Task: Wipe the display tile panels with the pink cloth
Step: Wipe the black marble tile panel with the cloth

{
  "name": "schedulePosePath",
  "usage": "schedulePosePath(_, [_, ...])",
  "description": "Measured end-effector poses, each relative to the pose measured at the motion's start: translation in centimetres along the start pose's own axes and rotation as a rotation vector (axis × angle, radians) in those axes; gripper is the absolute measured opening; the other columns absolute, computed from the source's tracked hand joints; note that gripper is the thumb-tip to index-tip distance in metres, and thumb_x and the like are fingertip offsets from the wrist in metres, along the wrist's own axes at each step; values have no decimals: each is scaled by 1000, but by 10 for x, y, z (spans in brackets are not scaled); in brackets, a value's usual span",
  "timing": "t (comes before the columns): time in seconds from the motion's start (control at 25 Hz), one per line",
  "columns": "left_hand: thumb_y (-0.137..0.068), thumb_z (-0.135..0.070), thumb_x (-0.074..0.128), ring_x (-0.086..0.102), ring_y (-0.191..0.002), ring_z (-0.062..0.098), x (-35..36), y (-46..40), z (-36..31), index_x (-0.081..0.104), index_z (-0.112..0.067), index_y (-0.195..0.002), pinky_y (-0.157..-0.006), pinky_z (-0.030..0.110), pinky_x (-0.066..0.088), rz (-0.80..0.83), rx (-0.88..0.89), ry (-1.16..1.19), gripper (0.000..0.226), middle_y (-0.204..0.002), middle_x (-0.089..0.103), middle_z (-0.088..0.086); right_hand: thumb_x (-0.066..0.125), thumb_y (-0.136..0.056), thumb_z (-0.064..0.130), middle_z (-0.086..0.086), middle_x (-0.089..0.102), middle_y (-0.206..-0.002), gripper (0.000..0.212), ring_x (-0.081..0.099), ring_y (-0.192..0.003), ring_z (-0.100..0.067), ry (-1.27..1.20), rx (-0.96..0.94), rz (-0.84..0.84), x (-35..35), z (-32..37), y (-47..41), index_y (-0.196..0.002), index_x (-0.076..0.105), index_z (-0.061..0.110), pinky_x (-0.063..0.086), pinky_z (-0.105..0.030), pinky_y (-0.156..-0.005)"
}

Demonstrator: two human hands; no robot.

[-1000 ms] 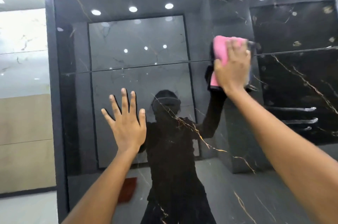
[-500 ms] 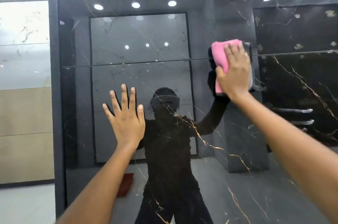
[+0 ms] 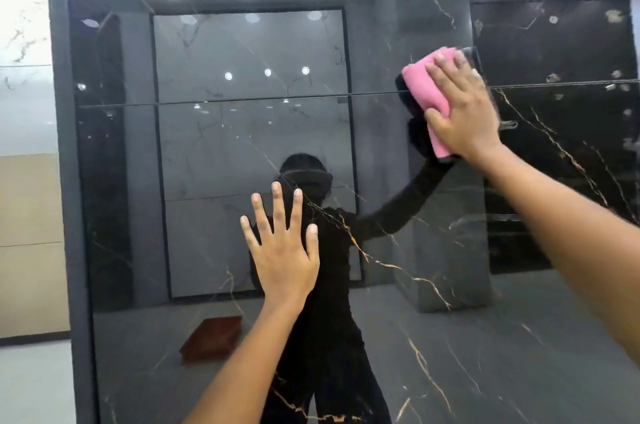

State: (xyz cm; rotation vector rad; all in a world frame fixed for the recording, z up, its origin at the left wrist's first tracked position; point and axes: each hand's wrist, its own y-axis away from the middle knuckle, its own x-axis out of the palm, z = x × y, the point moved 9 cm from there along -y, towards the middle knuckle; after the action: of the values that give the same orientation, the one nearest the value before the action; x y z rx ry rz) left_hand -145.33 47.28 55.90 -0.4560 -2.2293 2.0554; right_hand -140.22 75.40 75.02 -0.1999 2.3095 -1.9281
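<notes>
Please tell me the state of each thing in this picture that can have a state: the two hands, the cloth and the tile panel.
Left hand: open, fingers spread, flat against the panel.
Right hand: pressing the cloth flat onto the panel.
Folded pink cloth: folded, pinned under the right hand, across the horizontal joint.
Glossy black marble tile panel with gold veins: upright, shiny, reflecting the person and ceiling lights.

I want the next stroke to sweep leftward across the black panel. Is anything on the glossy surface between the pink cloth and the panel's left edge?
Only the left hand, pressed flat lower down. At the pink cloth's own height the black panel looks bare.
</notes>
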Motion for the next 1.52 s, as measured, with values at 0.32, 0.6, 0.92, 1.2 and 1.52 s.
schedulePosePath(0.32, [-101,-42,29,0,-151,34,-1,1,-1,16,-26,-157,-119,53,-1,6,4,38,59,-165,9,6,57,-80,28,-5,30,-156,71,20,-147,-25,-38,-1055,452,37,153,227,-147,37,18,11,-44,-121])
schedulePosePath(0.6, [-102,-43,24,-1,-150,34,0,-3,-2,14,-26,-157,-119,55,-1,24,15,39,59,-165,8,7,53,-73,21,-12,40,-150,71,30,-142,-36,-128,48,-13,17,58,83,-143,46,12,19,-45,-116])
schedulePosePath(0.92, [-100,-39,31,-5,-151,25,7,129,27,15,-25,-155,-118,52,3,182,128,56,60,-165,-2,-3,61,-76,28,0,33,-153,73,14,-147,-21,-59,-1117,508,38,189,301,-145,40,21,16,-42,-119])
schedulePosePath(1.2, [-100,-36,30,-7,-151,23,15,162,37,0,-26,-157,-119,48,-5,115,136,39,65,-164,-8,-4,57,-71,18,-8,32,-155,75,25,-144,-36,-115,-2,114,22,82,240,-145,41,16,23,-45,-114])
schedulePosePath(1.52, [-102,-35,29,-7,-151,22,18,168,39,0,-26,-157,-119,48,-3,111,140,74,63,-164,-9,-5,54,-76,19,-8,40,-148,63,18,-148,-24,-125,-574,331,27,143,269,-138,46,16,15,-39,-120])
